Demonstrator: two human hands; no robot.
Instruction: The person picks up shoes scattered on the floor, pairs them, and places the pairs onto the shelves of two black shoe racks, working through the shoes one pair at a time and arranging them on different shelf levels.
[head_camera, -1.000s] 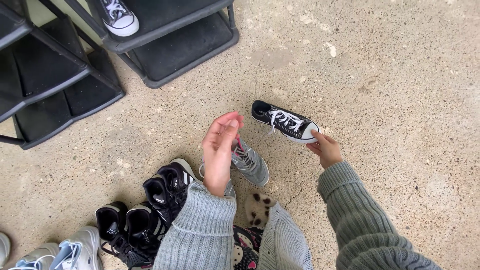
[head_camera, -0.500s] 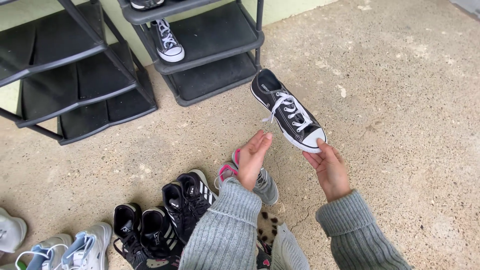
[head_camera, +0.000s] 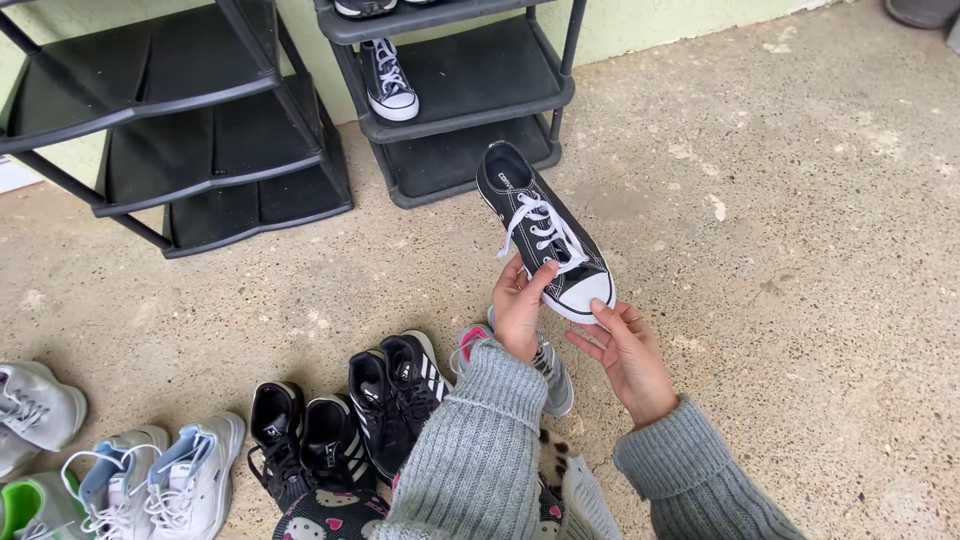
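Against the wall, two black shoe racks (head_camera: 250, 120); on the concrete floor (head_camera: 800, 250), a row of sneakers (head_camera: 330, 440). Above them, black canvas sneaker (head_camera: 540, 230) held aloft, left hand (head_camera: 520, 310) clamped on its side, right hand (head_camera: 625, 350) pinching the white toe.

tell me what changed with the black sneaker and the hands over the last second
The black sneaker went from lying on the floor to lifted, toe toward the person. The right hand raised it by the toe; the left hand let go of the grey sneaker and joined. Floor shoes stayed.
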